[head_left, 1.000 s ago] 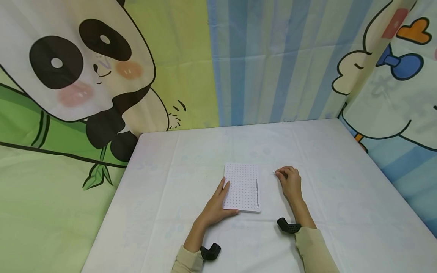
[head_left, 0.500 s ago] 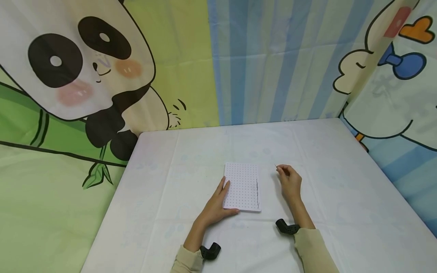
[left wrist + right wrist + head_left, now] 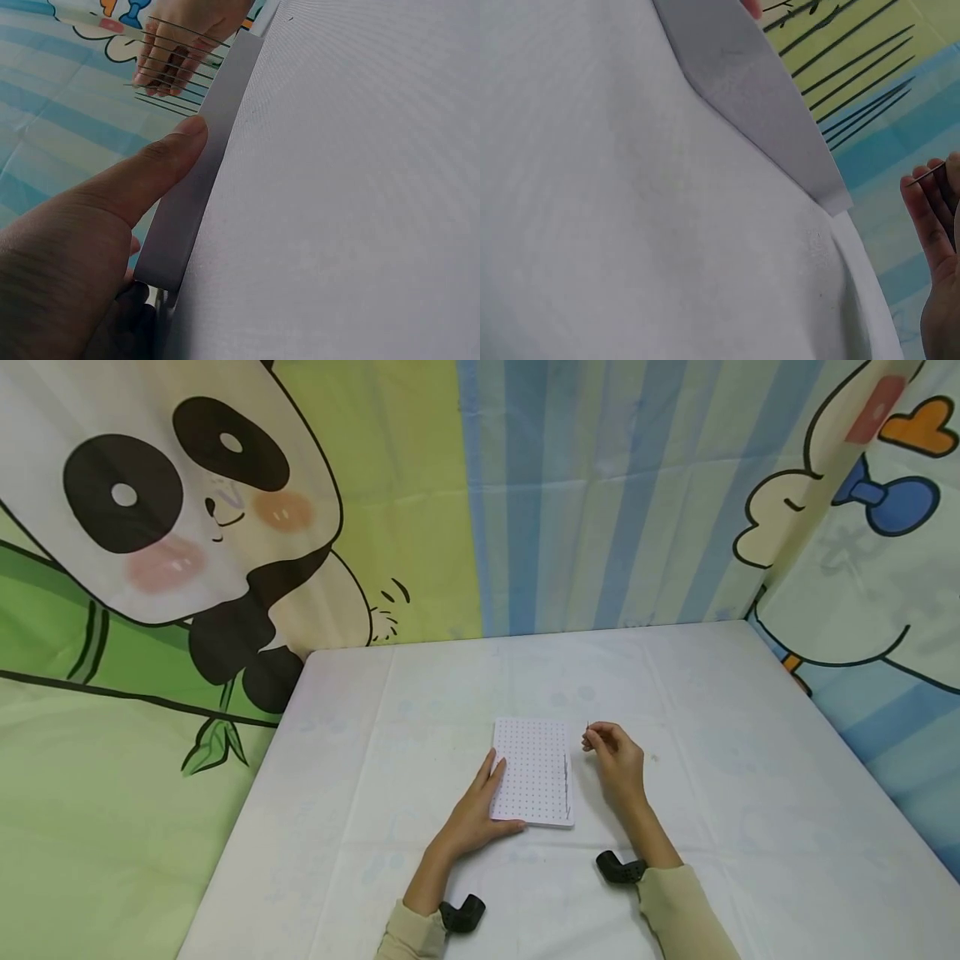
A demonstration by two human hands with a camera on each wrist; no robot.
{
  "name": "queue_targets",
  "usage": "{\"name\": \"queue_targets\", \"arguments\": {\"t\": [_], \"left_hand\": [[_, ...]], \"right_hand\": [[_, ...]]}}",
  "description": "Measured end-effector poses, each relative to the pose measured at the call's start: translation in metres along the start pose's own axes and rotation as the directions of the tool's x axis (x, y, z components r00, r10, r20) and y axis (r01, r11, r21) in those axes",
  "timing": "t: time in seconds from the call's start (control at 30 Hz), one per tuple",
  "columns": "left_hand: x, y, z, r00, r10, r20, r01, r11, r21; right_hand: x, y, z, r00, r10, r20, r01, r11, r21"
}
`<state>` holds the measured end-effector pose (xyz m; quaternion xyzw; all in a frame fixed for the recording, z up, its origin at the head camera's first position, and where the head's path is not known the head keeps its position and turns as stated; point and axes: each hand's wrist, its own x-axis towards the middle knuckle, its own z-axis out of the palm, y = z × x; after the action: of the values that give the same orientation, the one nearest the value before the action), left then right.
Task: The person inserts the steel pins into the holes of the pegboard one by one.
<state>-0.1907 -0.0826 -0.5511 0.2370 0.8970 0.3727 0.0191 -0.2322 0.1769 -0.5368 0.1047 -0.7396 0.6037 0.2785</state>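
Observation:
A white board [image 3: 528,768] with a grid of small holes lies flat on the table. Several thin dark metal pins [image 3: 566,781] stand upright in a row along its right edge; in the right wrist view these pins [image 3: 858,60] rise from the board [image 3: 757,97]. My left hand [image 3: 472,818] steadies the board's near left corner, with fairly straight fingers along the left side and the thumb [image 3: 169,150] against the near edge. Just right of the board, my right hand [image 3: 621,768] pinches one thin pin [image 3: 928,175] between thumb and fingertips, apart from the board.
White cloth covers the table [image 3: 420,702]. A small faint mark [image 3: 655,758] shows on it to the right of my right hand. Printed curtains [image 3: 405,527] close off the back and sides. Each wrist wears a black camera [image 3: 463,913].
My right hand has lifted slightly and moved left toward the board. The pin in its fingers has turned from lying level to pointing upward. The left hand and the board stay where they were.

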Motion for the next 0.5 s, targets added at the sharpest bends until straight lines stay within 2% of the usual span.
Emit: {"name": "queue_targets", "arguments": {"t": [0.27, 0.5], "left_hand": [[0.0, 0.001, 0.0, 1.0, -0.001, 0.003, 0.001, 1.0, -0.008], [0.0, 0.001, -0.001, 1.0, -0.008, 0.007, 0.008, 1.0, -0.014]], "right_hand": [[-0.005, -0.013, 0.009, 0.995, 0.019, 0.102, -0.023, 0.999, 0.031], [-0.005, -0.039, 0.011, 0.986, -0.028, 0.162, 0.038, 0.998, -0.059]]}}
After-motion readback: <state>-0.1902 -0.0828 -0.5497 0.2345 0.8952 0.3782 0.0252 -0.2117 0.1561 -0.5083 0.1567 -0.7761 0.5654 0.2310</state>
